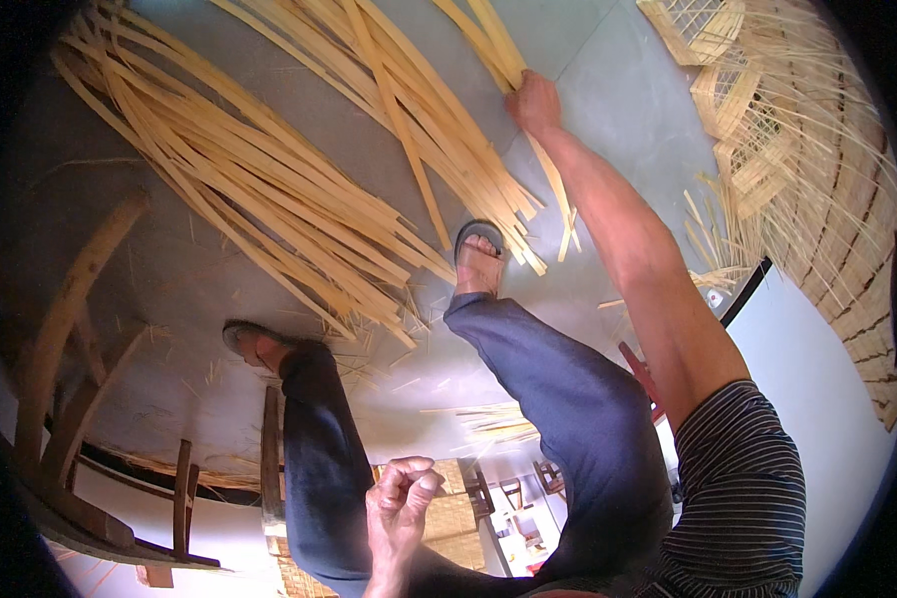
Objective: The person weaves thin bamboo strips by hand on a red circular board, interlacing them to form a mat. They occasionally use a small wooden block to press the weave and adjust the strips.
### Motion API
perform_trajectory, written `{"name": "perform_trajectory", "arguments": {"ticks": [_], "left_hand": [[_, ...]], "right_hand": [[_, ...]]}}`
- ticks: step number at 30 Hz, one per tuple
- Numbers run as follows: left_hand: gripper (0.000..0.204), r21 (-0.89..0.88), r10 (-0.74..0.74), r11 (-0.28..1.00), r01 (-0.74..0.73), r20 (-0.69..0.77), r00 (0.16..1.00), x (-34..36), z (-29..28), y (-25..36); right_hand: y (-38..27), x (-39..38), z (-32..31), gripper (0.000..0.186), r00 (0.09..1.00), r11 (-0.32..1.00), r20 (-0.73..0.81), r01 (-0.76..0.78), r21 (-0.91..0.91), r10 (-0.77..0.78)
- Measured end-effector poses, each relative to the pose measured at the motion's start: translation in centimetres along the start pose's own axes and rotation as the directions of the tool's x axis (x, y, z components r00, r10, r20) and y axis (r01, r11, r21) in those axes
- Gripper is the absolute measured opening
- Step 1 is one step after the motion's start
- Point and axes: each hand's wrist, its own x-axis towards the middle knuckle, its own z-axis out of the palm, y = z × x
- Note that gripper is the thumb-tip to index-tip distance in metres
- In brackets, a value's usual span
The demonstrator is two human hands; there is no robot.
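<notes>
My right arm reaches far forward, and my right hand (536, 103) is closed around a few long, flat, pale-yellow bamboo strips (498, 45). Their near ends trail below the hand toward the floor. My left hand (401, 513) is raised near my lap with its fingers curled in, and no object shows in it. Left of the held strips lies a loose bundle of similar strips (439, 130), its near ends beside my sandalled right foot (478, 264). A larger bundle of strips (259, 189) spreads across the floor farther left.
On the right stand woven bamboo pieces (807, 149) with many loose ends sticking out. A wooden chair-like frame (65, 329) is at the left edge. My left foot (259, 347) rests near the large bundle's ends. Short scraps (498, 424) litter the grey floor (628, 90).
</notes>
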Motion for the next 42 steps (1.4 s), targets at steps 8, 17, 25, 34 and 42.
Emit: {"name": "perform_trajectory", "arguments": {"ticks": [8,17,25,34,42], "left_hand": [[0.028,-0.016,0.0,1.0,0.0,0.009,1.0,-0.1,0.1,0.1],[0.028,-0.034,-0.001,0.999,0.001,0.007,1.0,0.1,0.2,0.1],[0.027,-0.054,0.024,0.998,-0.023,0.018,1.0,0.2,0.2,-0.4],[0.032,0.431,0.197,0.887,-0.166,-0.028,0.98,1.6,1.3,0.9],[0.064,-0.164,0.309,0.95,-0.265,0.391,0.867,2.4,19.4,15.7]], "right_hand": [[2.1,2.2,-0.8,0.038,0.932,0.989,0.349,-0.132,0.067,0.101],[-0.6,0.3,-0.4,0.028,0.993,0.993,0.046,0.108,-0.055,-0.106],[-0.2,1.4,-0.8,0.028,0.982,0.993,0.162,0.111,-0.046,-0.102],[-4.3,-8.2,-20.4,0.009,0.849,0.648,0.5,-0.285,0.706,-0.171],[-4.3,-26.2,-41.6,0.015,0.865,0.724,0.502,-0.337,0.602,-0.015]]}}
